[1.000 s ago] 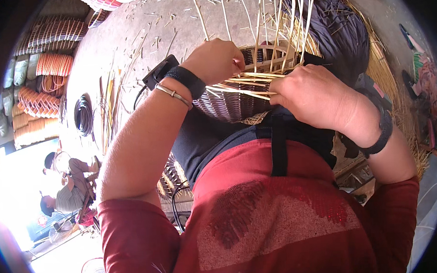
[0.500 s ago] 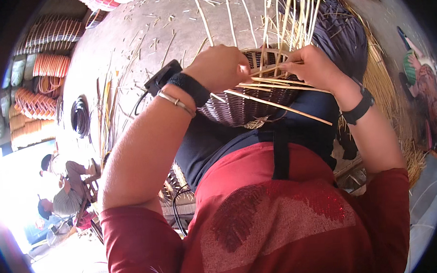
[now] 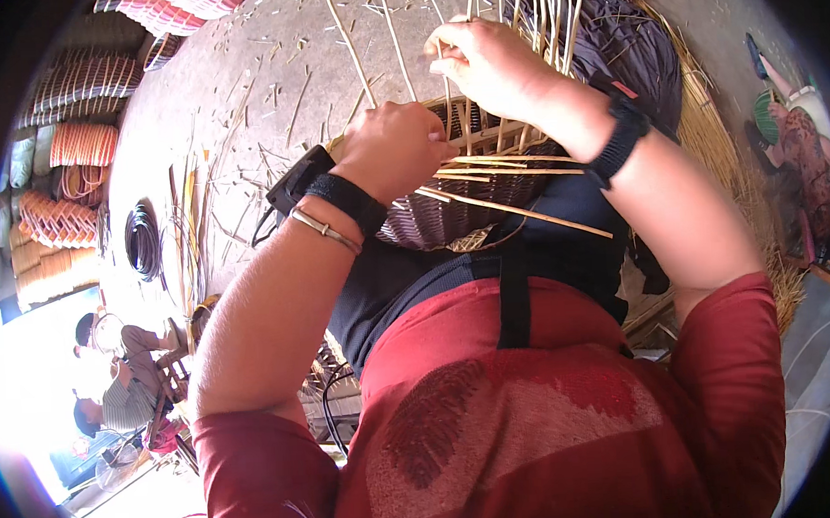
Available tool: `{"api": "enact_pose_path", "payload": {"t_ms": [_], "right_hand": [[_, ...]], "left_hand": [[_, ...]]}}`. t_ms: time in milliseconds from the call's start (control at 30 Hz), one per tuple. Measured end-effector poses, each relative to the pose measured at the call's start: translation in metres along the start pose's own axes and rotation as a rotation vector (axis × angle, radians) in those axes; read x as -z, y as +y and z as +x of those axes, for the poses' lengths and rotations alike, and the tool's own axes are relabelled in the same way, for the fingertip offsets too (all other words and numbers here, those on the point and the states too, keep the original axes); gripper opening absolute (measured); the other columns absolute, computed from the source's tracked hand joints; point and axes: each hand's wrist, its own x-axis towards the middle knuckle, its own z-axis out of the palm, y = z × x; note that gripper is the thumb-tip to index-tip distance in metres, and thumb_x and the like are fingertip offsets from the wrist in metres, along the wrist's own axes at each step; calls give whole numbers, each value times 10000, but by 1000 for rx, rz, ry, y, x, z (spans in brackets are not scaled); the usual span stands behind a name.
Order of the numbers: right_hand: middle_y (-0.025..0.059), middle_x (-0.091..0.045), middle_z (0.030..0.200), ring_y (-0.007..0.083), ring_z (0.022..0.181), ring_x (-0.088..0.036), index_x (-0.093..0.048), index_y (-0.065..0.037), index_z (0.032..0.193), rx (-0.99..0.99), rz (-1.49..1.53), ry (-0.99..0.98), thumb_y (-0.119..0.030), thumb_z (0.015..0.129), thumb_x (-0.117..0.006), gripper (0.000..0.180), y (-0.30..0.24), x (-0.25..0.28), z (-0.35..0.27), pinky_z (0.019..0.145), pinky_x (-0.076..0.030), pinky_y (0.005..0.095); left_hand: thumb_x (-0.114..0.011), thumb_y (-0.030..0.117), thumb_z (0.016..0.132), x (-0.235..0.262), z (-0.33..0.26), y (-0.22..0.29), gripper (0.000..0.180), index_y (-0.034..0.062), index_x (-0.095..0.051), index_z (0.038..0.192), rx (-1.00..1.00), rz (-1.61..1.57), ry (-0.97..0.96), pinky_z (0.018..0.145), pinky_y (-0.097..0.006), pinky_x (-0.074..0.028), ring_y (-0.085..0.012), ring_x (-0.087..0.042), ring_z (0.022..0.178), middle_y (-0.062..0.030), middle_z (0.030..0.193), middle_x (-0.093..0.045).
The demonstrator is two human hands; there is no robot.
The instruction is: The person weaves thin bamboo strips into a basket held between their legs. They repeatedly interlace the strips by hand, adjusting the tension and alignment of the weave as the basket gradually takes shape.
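from the head camera: my left hand (image 3: 392, 149) is closed in a fist on the rim of the half-woven basket (image 3: 450, 211), which rests in my lap against my dark apron (image 3: 489, 256). my right hand (image 3: 490, 66) is above and beyond it, fingers pinched on one pale upright cane strip (image 3: 447, 91). the stakes rise away from me; loose weavers (image 3: 514, 204) run crosswise toward my right arm. the weave is purple-brown and tight.

The person wears a red short-sleeved top (image 3: 570, 410) with a darker red leaf-like print on the chest, and a black strap (image 3: 514, 292) running down its middle. The left wrist carries a black band with a boxy device (image 3: 324, 184) and a thin metal bangle (image 3: 326, 230). The right wrist has a black wristband (image 3: 618, 139).
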Motion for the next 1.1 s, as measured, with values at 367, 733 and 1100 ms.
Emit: {"api": "enact_pose_path", "payload": {"t_ms": [367,733,1100], "right_hand": [[104,-735,1036,313,945,-767,-663,-138,1349,233,-190,58,-94,920,-748,440,3,31,-106,804,-626,397],[45,-700,904,304,821,-749,-700,-232,1348,276,-323,-365,-113,956,-583,426,8,22,-96,707,-593,448],[52,-733,1001,325,928,-760,-736,-240,1297,41,-248,-342,-127,967,-614,369,19,-6,-119,769,-615,461]], "left_hand": [[-917,481,780,13,19,5,396,147,-860,983,108,17,-167,875,-465,-599,-339,-778,932,-112,936,-807],[-928,593,717,5,34,-2,524,118,-844,921,85,54,-191,855,-459,-598,-334,-773,937,-104,926,-800],[-555,538,1065,-20,-6,29,469,140,-769,1192,16,248,82,834,-536,-599,-391,-765,974,-139,1065,-780]]}}
